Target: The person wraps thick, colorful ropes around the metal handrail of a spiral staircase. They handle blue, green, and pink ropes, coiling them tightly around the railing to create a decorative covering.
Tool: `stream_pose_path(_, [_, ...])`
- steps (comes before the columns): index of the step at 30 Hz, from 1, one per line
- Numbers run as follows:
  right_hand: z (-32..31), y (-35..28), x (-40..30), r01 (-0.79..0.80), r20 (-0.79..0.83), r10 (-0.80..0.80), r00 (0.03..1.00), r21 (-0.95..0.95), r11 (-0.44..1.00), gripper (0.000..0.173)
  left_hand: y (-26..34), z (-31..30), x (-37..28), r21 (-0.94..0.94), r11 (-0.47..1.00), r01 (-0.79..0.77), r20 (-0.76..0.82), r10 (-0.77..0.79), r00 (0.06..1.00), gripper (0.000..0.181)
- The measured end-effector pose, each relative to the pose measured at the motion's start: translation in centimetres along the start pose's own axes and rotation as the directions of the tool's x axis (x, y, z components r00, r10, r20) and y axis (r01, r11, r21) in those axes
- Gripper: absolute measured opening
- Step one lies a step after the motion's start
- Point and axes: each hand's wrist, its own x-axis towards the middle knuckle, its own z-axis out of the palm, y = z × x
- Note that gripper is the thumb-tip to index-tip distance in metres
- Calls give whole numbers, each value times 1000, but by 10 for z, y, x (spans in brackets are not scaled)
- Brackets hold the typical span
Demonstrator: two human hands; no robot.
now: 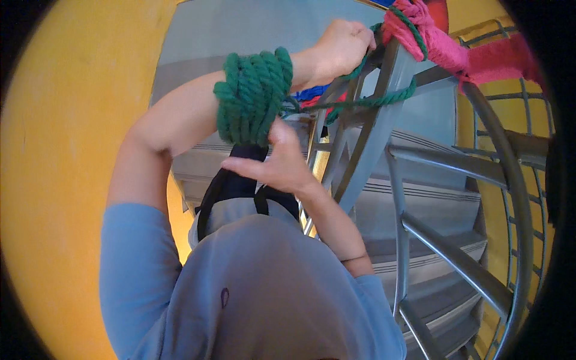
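Observation:
A thick coil of green yarn (254, 96) is wrapped in many turns around my left forearm. My left hand (344, 49) is curled at the top of the metal railing, its fingertips closed on a green strand. Below the coil, my right hand (285, 159) has its fingers spread, with the upper ones against or just behind the coil's lower edge. A green strand (360, 103) runs from the coil across to the grey railing post (375, 121) and bends around it. Pink yarn wrapping (407, 27) covers the post's top, with green yarn crossing over it.
A curved metal handrail (508, 162) with crossbars stands on the right beside grey stairs (418, 193). Pink wrapping (499, 58) continues along the upper rail. A yellow wall (58, 180) rises close on my left. Blue yarn (312, 93) shows behind the railing.

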Motion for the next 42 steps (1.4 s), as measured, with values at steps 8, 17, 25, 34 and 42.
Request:
stream_pose_path(8, [-15, -22, 5, -203, -126, 201, 971, -6, 979, 46, -9, -9, 8, -25, 992, -121, 143, 123, 982, 24])
stream_pose_path(17, [-61, -53, 39, -349, -872, 6, 490, -190, 918, 20, -8, -6, -1, 25, 996, -88, 172, 82, 982, 26])
stream_pose_path(25, [-62, -44, 76, -397, -923, 78, 377, -85, 914, 25, 34, -33, -6, -189, 931, 312, 331, -239, 913, 22])
stream_pose_path(34, [-29, -91, 75, -283, -699, 177, 693, -38, 958, 15, 102, -65, 19, -198, 720, 665, 512, -502, 697, 19])
stream_pose_path(42, [-53, -71, 90, -25, -692, 572, 440, 627, 779, 44, 96, -67, 0, 108, 926, 362, 411, -373, 832, 23])
